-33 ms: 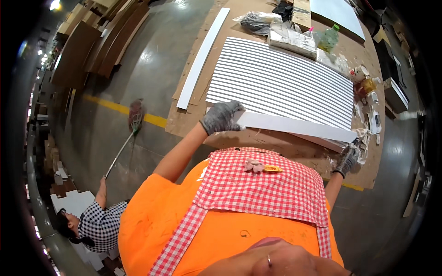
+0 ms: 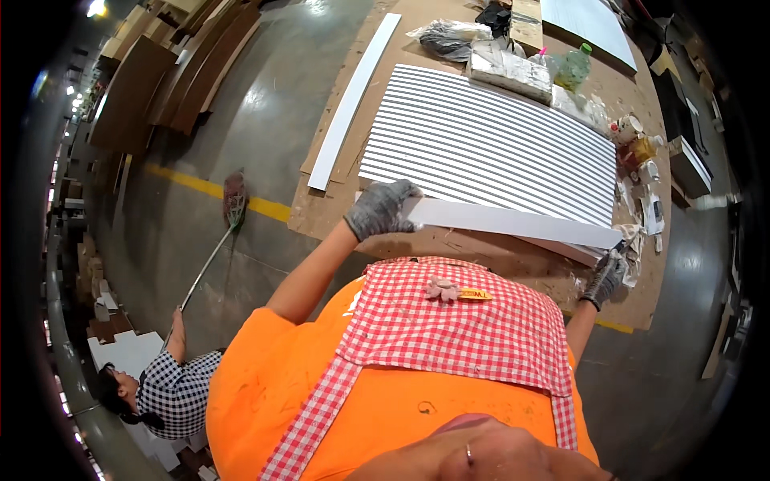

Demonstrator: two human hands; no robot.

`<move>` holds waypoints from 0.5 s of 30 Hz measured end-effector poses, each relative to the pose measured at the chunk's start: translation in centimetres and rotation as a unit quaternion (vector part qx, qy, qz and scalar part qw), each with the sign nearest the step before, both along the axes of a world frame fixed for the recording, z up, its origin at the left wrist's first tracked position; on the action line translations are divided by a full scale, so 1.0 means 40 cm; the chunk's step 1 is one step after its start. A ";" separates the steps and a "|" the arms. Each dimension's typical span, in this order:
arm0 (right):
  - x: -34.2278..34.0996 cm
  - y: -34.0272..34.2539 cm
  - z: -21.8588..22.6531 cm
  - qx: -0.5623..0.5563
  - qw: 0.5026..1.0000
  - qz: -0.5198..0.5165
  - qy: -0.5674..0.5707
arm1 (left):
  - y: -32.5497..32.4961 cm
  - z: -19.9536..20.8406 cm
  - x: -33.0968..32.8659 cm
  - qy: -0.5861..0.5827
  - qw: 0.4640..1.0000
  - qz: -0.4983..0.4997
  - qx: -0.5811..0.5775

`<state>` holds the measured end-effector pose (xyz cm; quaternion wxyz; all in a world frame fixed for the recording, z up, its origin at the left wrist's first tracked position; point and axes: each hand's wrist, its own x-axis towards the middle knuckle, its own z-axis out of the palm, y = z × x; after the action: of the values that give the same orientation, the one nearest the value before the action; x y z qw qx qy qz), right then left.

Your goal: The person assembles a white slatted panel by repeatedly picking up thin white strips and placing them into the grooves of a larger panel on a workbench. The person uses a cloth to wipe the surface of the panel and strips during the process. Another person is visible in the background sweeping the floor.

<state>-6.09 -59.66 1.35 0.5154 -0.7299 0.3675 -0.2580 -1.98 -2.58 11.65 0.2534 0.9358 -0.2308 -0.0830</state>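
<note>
- Right now my gloved left hand [image 2: 379, 210] is clenched over the near left end of a long white strip [image 2: 513, 222], fingers wrapped across its top face.
- My gloved right hand [image 2: 605, 276] grasps the strip's far right end, low by the corner of the work surface; how the fingers curl there is too small to read.
- The strip spans between both hands, lying along the near edge of the ribbed white panel [image 2: 489, 144], touching or just above it; I cannot tell which.
- The panel rests on brown cardboard sheets [image 2: 329, 208] spread on the floor, with another loose white strip [image 2: 353, 100] off to the left, well apart.
- I judge I am carrying or placing this strip beside the panel's slats; the next move calls for keeping both ends level and parallel to the ribs.
- Bottles and bags [image 2: 573, 68] crowd the far side; a person with a broom [image 2: 233, 204] works at my left.
</note>
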 end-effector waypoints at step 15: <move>0.058 0.155 0.086 -0.250 0.960 0.128 -0.015 | -0.123 -0.068 -0.134 0.058 0.983 0.150 -0.090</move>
<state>-3.76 -53.46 4.81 0.3507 -0.8724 0.1872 -0.2845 -7.35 -7.49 8.91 0.3590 0.9268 -0.0790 -0.0775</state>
